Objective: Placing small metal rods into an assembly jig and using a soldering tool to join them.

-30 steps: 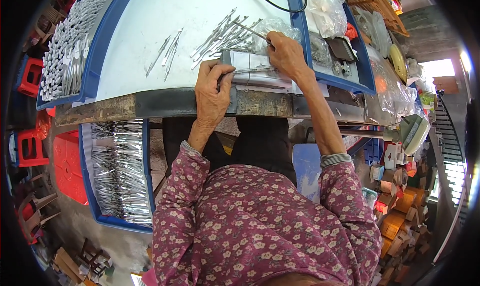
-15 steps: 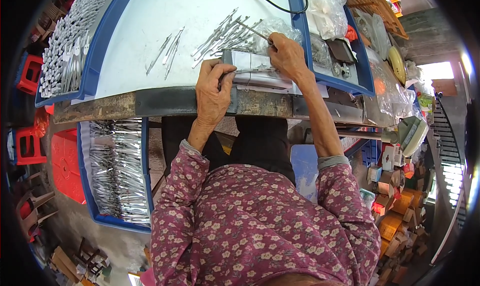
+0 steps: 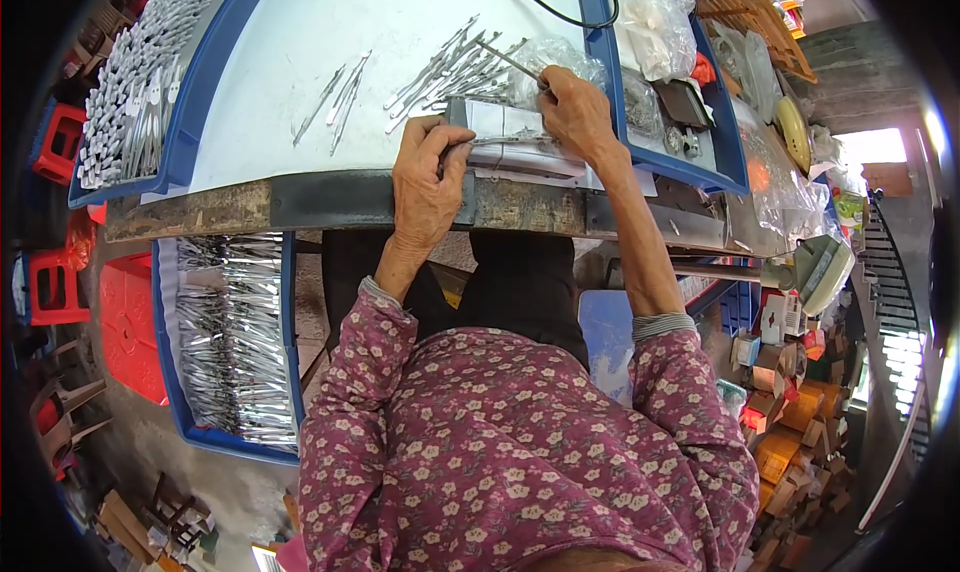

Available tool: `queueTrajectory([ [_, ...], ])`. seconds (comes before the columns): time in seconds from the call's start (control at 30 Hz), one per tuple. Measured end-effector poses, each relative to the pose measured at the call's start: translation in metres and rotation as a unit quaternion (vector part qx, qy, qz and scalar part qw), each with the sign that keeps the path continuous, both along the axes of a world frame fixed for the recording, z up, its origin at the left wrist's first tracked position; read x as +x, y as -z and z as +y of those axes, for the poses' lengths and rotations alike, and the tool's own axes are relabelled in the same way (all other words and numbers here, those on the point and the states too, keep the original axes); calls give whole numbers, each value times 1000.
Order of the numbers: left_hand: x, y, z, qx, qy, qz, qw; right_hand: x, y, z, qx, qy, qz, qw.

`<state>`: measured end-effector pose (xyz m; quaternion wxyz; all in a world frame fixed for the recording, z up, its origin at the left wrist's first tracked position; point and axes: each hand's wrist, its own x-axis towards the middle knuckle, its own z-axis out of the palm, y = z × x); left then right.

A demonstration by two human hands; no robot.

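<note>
White work surface (image 3: 300, 62) with blue raised rim, sitting on a worn dark bench edge (image 3: 300, 204). Cluttered workshop: red plastic stools (image 3: 55, 142) on left, cardboard boxes (image 3: 790, 442) on right, blue floor tray of bagged silver pieces (image 3: 225, 342) beside the knees. Another blue tray of packed silver pieces (image 3: 135, 92) far left on the bench.

Loose pile of thin silver metal rods (image 3: 445, 72) lies mid-surface, a few strays (image 3: 335, 102) just left of it. Small flat grey jig plate (image 3: 510, 137) at the near edge, between the hands.

Left hand (image 3: 428, 182) pinched closed on one rod at the plate's left side. Right hand (image 3: 575, 112) fingers closed around a thin rod (image 3: 505, 59) pointing up-left, next to a clear plastic bag (image 3: 555, 67).
</note>
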<state>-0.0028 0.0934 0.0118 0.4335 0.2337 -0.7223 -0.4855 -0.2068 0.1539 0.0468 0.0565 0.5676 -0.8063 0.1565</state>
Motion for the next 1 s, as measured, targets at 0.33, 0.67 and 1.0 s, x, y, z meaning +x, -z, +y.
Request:
queueTrajectory([
  [0.33, 1, 0, 0, 9, 3, 2, 1000, 3, 0, 0, 7, 26, 10, 1000],
  [0.67, 3, 0, 2, 8, -4, 3, 1000, 6, 2, 2, -7, 28, 25, 999],
  [1.0, 2, 3, 1, -21, -21, 18, 999, 4, 4, 3, -31, 18, 10, 999],
])
